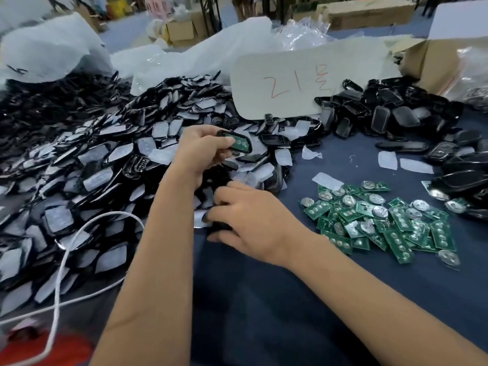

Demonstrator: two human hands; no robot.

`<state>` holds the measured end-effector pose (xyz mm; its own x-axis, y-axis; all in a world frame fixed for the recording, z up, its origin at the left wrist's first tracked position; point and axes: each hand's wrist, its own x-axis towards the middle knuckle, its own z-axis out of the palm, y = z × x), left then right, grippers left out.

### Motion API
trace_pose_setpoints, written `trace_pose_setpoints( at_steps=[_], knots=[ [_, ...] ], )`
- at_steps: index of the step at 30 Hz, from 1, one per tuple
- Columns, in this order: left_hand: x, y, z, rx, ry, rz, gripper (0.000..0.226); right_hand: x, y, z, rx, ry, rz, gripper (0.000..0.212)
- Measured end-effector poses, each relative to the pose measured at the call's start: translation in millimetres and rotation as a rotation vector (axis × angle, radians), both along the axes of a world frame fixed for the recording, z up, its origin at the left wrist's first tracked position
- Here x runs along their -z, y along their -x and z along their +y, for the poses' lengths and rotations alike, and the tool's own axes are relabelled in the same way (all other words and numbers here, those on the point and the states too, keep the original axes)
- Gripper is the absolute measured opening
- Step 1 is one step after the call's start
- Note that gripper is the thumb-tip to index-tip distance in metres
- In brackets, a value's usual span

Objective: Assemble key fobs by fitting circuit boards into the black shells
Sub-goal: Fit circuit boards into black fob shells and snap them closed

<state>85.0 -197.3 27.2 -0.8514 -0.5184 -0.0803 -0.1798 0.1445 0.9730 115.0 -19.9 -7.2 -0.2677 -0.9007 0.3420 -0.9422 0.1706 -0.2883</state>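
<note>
My left hand (202, 146) grips a black shell (239, 143) with a green circuit board seated in it, held above the big heap of black shells (105, 165). My right hand (253, 220) reaches left to the near edge of that heap, its fingers curled on a black shell (219, 228) lying on the dark blue table (264, 299). A pile of loose green circuit boards (383, 223) with round coin cells lies to the right of my right hand.
A second heap of black shells (396, 114) sits at the back right beside a cardboard box (435, 64). A white card with red writing (285, 83) leans in the middle. Clear plastic bags (47, 48) lie behind. A white cord (60, 260) loops at the left.
</note>
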Motion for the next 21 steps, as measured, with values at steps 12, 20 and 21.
trace_pose_setpoints(
  at_steps=[12, 20, 21],
  knots=[
    [-3, -23, -20, 0.059, 0.056, -0.003, 0.012, 10, -14, -42, 0.178, -0.151, 0.124, 0.021],
    [2, -13, -16, 0.032, 0.063, 0.0, 0.011, 2, -5, -20, 0.122, -0.064, 0.234, 0.02],
    [2, -10, -12, 0.036, 0.064, 0.007, 0.012, 0, -3, -13, 0.107, 0.006, 0.162, 0.019]
  ],
)
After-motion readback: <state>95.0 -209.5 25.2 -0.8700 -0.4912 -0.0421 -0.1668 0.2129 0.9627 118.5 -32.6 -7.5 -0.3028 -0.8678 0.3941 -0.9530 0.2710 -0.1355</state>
